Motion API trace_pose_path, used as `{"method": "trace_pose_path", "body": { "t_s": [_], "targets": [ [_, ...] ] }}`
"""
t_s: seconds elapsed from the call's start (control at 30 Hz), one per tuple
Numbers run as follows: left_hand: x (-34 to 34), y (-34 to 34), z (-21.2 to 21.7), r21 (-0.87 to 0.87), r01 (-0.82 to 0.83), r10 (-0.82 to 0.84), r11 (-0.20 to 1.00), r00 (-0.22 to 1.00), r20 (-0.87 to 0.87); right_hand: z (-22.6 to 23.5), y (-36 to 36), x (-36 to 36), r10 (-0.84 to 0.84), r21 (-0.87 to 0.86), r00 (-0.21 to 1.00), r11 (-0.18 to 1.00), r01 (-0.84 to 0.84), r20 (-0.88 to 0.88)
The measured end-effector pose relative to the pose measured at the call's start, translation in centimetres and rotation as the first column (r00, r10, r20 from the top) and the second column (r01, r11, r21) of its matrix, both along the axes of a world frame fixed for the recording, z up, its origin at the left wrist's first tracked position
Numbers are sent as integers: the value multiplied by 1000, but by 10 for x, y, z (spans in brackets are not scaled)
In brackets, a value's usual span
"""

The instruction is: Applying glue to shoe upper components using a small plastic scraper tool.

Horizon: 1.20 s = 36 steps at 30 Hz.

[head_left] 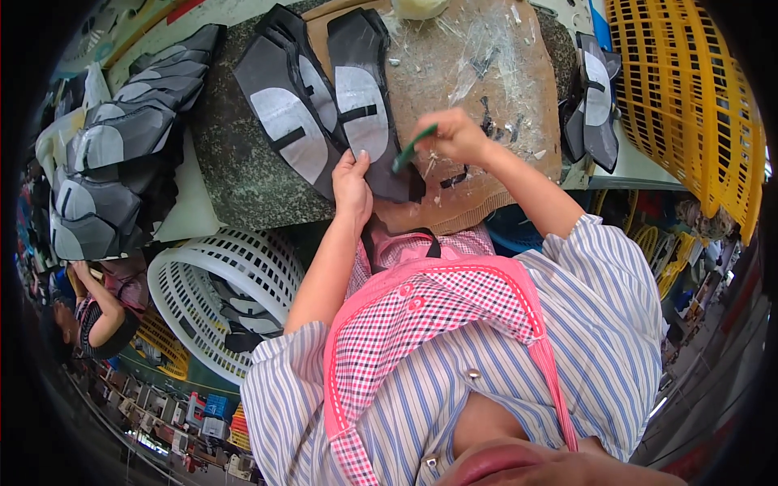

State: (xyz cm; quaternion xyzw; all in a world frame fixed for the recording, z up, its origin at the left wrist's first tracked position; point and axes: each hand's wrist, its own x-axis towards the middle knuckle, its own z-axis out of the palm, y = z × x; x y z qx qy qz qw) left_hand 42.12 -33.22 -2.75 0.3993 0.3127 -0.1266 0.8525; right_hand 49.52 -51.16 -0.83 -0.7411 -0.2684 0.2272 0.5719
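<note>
My left hand is closed on the near left edge of a dark grey shoe upper piece, its thumb on top. The piece lies flat on the work surface and has a pale rounded panel with a short black strip. Over its near right part, my right hand grips a small green brush-like tool, slightly blurred and tilted down toward the piece. Whether its tip touches the piece I cannot tell. Several similar pieces lie overlapped just to the left.
Stained cardboard covers the worktop, with a pale bowl-like thing at its far edge. More uppers stack at left and right. A yellow basket stands right; a white basket sits below left. Another person works at far left.
</note>
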Motion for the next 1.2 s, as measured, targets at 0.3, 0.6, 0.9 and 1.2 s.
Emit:
{"method": "trace_pose_path", "body": {
  "t_s": [0.3,0.6,0.9,1.2],
  "targets": [
    [-4,-3,0,27,-15,15,1000,1000,-5,9,-4,2,32,-236,986,972,8,165],
    [-8,-21,-5,154,-105,99,982,994,44,24,-10,-19,-105,-139,952,979,150,287],
    [-10,-28,-9,331,-76,63,941,997,49,17,-27,-27,-40,-251,998,967,50,44],
    [-8,-26,-6,324,-67,58,944,998,37,29,34,43,-196,240,971,945,224,-135]
  ]
}}
